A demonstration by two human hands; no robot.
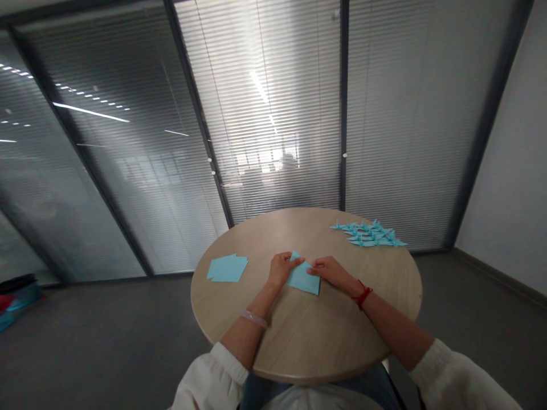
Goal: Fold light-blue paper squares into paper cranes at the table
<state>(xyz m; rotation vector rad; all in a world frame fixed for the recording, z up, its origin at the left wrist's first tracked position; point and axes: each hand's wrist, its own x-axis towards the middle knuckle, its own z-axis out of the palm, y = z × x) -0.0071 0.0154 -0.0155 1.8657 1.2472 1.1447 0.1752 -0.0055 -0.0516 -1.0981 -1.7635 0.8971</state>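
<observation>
A sheet of light blue paper [304, 281] lies on the round table in front of me, one corner pointing away and its upper right edge under my fingers. My left hand [282, 267] grips its upper left side, thumb on top. At the right edge, my right hand [331, 270] pinches the paper between thumb and fingers. Whether the sheet carries a fold is hard to make out. To the left rests a small pile of blue paper sheets [227, 268]. Several folded blue paper cranes [371, 233] sit close together at the far right.
The round wooden table [316, 347] has its near edge against my lap. Behind it stand glass panels with blinds [282, 114] in dark frames. A white wall [508, 148] is on the right. A dark bin-like object [21, 290] with red and blue parts stands at far left.
</observation>
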